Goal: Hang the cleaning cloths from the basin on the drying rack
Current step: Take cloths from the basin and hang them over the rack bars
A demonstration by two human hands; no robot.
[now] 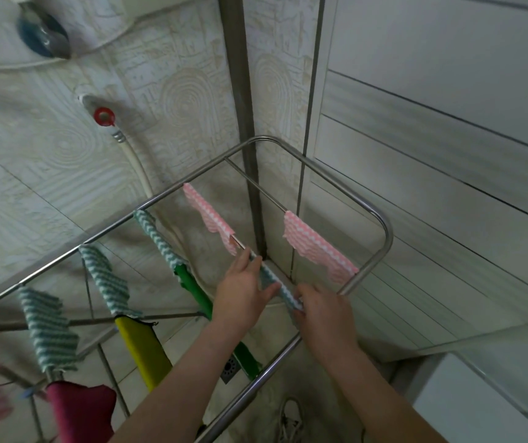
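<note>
A steel drying rack [380, 219] stands in the tiled corner, with several cloths draped over its rails. Two pink-and-white striped cloths [317, 247] hang on the far rails. Green-and-white striped cloths [106, 279] hang on the left rails, above a green cloth [192, 286], a yellow one [142, 346] and a magenta one [77, 410]. A green-and-white cloth [280, 287] lies over the rail between my hands. My left hand [240, 292] pinches its left part with fingers spread along the rail. My right hand [320, 310] grips its right end. The basin is out of view.
A white hose with a red tap [104, 116] runs down the patterned wall on the left. A floor drain [232, 367] shows below the rack. A white ledge [479, 407] sits at the lower right, and grey panelled wall fills the right side.
</note>
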